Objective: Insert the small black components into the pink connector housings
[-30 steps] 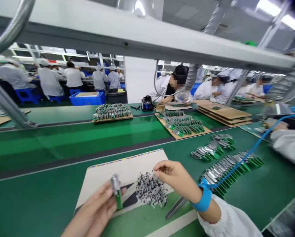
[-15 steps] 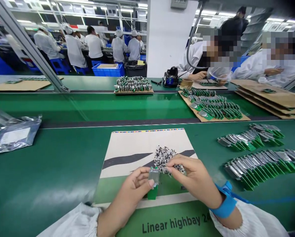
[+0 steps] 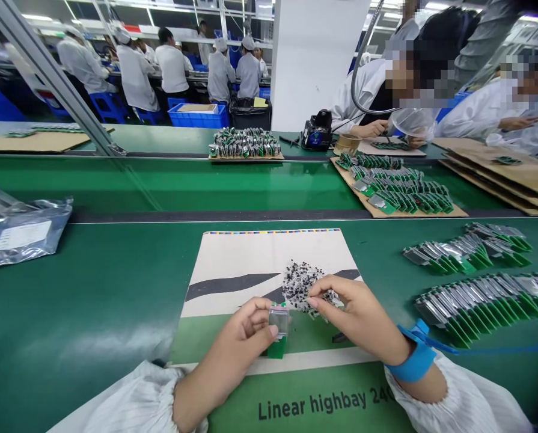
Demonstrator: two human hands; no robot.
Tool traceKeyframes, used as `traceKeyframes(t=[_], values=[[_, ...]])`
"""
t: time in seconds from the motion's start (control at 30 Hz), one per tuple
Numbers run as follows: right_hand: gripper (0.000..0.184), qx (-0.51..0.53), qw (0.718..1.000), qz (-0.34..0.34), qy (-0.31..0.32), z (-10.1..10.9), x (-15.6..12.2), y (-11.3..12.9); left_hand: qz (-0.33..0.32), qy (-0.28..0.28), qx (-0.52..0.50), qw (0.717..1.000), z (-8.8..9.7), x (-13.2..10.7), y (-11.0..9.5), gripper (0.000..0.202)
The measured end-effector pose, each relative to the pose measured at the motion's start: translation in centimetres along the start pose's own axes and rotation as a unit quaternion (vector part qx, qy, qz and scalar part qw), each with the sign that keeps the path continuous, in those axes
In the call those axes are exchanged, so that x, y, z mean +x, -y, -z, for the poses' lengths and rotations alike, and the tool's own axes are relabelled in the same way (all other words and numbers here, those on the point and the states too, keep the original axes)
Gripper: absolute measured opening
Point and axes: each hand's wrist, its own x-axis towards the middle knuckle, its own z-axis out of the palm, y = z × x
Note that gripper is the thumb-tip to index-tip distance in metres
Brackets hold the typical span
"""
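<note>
My left hand (image 3: 237, 349) grips a small green circuit board (image 3: 278, 331) upright, its silver metal top facing up. My right hand (image 3: 359, 319) sits just to the right of that board, thumb and fingertip pinched on a tiny dark component, partly hidden by the fingers. Just above the fingertips lies a loose pile of small black-and-silver components (image 3: 301, 285) on a printed cardboard sheet (image 3: 269, 264). A blue wrist strap (image 3: 416, 356) circles my right wrist, and its cord runs off to the right.
Rows of finished green boards (image 3: 480, 304) lie to the right on the green bench. A silver antistatic bag (image 3: 20, 236) lies at the left. Beyond a conveyor, co-workers solder beside trays of boards (image 3: 392, 186) and stacked cardboard.
The view has swung level since a second ago. My left hand has moved right with the board, close to my right hand, which now pinches at the pile's near edge.
</note>
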Motion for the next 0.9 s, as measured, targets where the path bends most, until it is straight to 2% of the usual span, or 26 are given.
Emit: traceKeyframes(t=[0.2,0.4,0.47,0.67,0.9], values=[[0.01,0.084,0.993,0.077,0.007,-0.4,-0.7,1.0,-0.033,0.043,0.026,0.998,-0.5,-0.4,0.1,0.023],[0.01,0.114,0.992,0.061,-0.003,-0.7,-1.6,0.7,-0.044,0.06,0.039,0.996,-0.9,-0.6,-0.1,0.018],[0.012,0.098,0.992,0.079,-0.008,-0.7,-1.7,0.9,-0.046,0.064,0.044,0.996,-1.0,-0.6,-0.1,0.017],[0.017,0.008,0.979,0.195,-0.057,-0.6,-1.4,2.1,-0.058,0.076,0.079,0.992,-1.1,-0.6,-0.2,0.012],[0.02,-0.01,0.971,0.228,-0.077,-1.3,-1.6,2.2,-0.076,0.088,0.087,0.989,-1.0,-0.5,0.0,0.01]])
